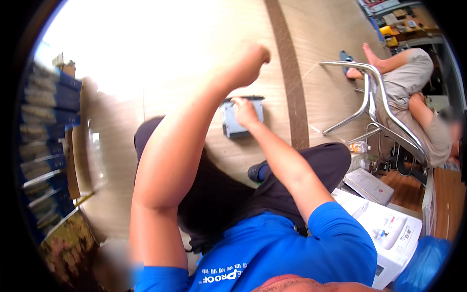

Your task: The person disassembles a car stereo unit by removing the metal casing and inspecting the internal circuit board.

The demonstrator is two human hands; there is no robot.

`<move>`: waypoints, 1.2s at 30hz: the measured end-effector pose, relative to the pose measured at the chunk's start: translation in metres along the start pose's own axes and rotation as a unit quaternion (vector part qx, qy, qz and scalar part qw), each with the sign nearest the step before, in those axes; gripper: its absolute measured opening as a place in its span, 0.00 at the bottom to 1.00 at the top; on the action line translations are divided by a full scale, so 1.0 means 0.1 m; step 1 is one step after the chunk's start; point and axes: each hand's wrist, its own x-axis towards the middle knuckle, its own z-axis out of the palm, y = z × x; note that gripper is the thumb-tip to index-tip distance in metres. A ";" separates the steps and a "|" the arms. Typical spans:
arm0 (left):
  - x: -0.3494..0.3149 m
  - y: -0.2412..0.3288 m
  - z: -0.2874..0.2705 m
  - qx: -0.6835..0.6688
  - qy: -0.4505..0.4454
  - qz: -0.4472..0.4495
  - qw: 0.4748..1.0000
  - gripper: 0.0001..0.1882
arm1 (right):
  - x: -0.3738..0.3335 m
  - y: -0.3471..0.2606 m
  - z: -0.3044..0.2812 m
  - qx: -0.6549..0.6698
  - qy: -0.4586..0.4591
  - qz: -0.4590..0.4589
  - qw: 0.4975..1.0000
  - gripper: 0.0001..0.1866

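Note:
On the floor in front of me sits a grey, box-shaped metal case (231, 124) with a dark strip along its far edge. My right hand (245, 113) reaches over its top, with the fingertips bent onto that dark edge. Farther out and higher up in the picture, my left hand (249, 64) is raised, apart from the case. Its wrist is bent and the fingers are curled in. The forearm and the back of the hand hide whatever may be inside it.
A metal-framed chair (374, 87) stands at the right, with a seated person (404, 92) beside it. White boxes (395, 233) and a blue plastic bag (424, 265) lie near my right side. Stacked blue packages (53, 131) line the left. A dark stripe (292, 82) crosses the tiled floor.

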 end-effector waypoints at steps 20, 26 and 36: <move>0.01 0.26 -0.13 0.064 -0.074 -0.093 0.991 0.08 | 0.03 0.02 0.01 0.187 -0.015 0.130 0.974 0.12; 0.00 0.23 -0.06 0.083 -0.090 -0.109 0.987 0.07 | 0.00 -0.02 0.02 0.180 -0.022 0.123 0.976 0.16; 0.00 0.19 -0.05 0.079 -0.085 -0.075 0.990 0.07 | 0.00 -0.06 -0.10 0.099 0.012 0.087 0.991 0.14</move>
